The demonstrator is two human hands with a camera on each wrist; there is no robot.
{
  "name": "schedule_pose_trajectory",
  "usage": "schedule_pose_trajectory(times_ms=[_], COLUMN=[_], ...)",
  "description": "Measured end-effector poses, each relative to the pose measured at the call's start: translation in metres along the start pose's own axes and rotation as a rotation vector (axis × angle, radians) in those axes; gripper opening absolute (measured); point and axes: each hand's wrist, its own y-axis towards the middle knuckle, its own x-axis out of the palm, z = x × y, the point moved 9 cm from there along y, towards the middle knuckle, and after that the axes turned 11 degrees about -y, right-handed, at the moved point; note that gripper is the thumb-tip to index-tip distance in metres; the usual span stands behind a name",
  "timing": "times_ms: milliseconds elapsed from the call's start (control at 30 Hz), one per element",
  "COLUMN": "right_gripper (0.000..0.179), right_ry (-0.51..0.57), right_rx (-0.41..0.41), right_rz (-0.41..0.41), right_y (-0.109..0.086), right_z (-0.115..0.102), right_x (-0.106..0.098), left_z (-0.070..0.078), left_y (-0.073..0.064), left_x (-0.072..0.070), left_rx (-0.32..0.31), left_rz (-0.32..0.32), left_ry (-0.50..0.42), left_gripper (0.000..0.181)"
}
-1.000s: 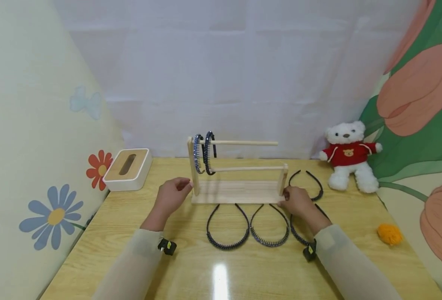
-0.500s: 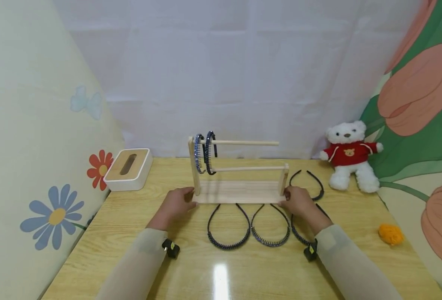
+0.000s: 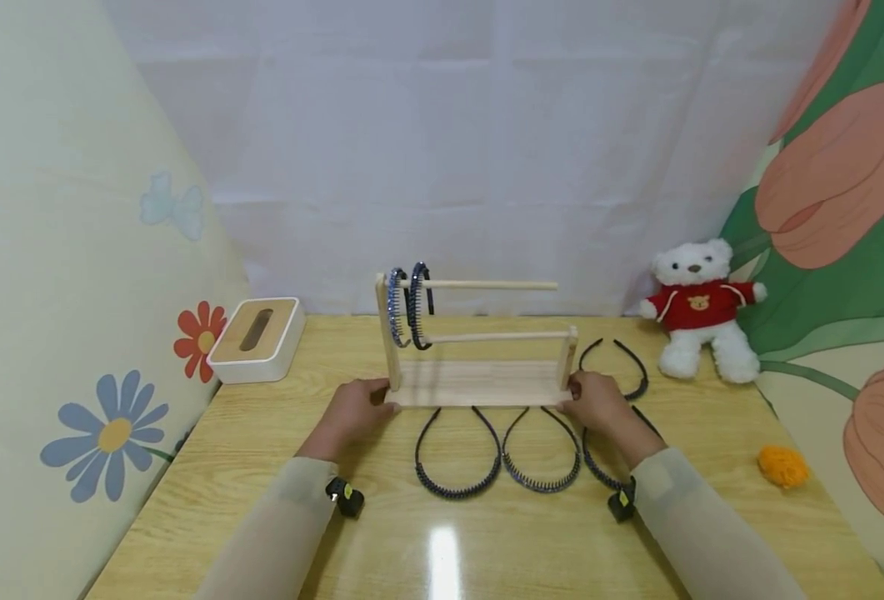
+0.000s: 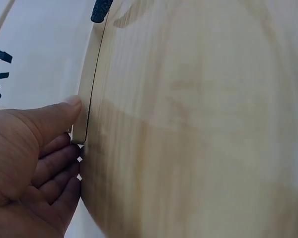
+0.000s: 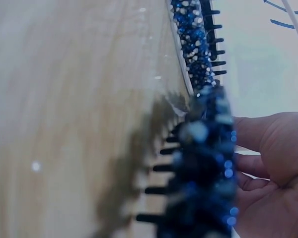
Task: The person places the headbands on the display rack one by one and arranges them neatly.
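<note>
Wooden headband rack point(image 3: 479, 383): upright on the desk point(image 3: 262, 442), pinched at the left base end by the left hand point(image 3: 352, 410), thumb on the edge and fingers curled behind; gripped likewise at the right by the right hand point(image 3: 596, 403), contact partly hidden. Likely to skew if pulled unevenly; if raised tilting rightward, liable to send the blue headband point(image 3: 394, 308) and dark headband point(image 3: 414, 307) sliding toward the free right end of the upper rod point(image 3: 494, 286). If drawn nearer, apt to ride onto the left flat headband point(image 3: 456, 495) and middle flat headband point(image 3: 541, 487), both tip-first against the base. As for containers, just the white tissue box point(image 3: 250, 372), at far left, contents impossible to tell through the dark slot
</note>
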Motion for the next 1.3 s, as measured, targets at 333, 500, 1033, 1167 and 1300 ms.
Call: schedule_pose_trajectory(times_ms=[333,500,1033,1167,1300], right_gripper=[0.025,0.025,0.056,0.052,0.045], right_ry=[-0.020,-0.024,0.119,0.115,0.033], right_rx=[-0.009,-0.019,-0.111,-0.201,-0.426], right_rz=[-0.019,-0.008,0.047,0.060,0.031], right_y=[-0.001,0.000,-0.045,-0.061,-0.075], right_z=[0.000,0.001,-0.037,-0.067,-0.104], right_x=[0.005,0.003,-0.028,-0.021,-0.006], left_z=[-0.004,-0.001,0.000,-0.001,-0.001], left_y=[-0.003,-0.002,0.002,0.003,0.004], left_x=[0.003,0.002,0.000,-0.001,-0.002], left_rx=[-0.023,-0.031,-0.041,-0.035,-0.041], left_rz=[0.011,0.012,0.012,0.015,0.016], left_ry=[0.018,0.004,0.022,0.012,0.001], left_gripper=[0.052,0.052,0.056,0.054,0.055])
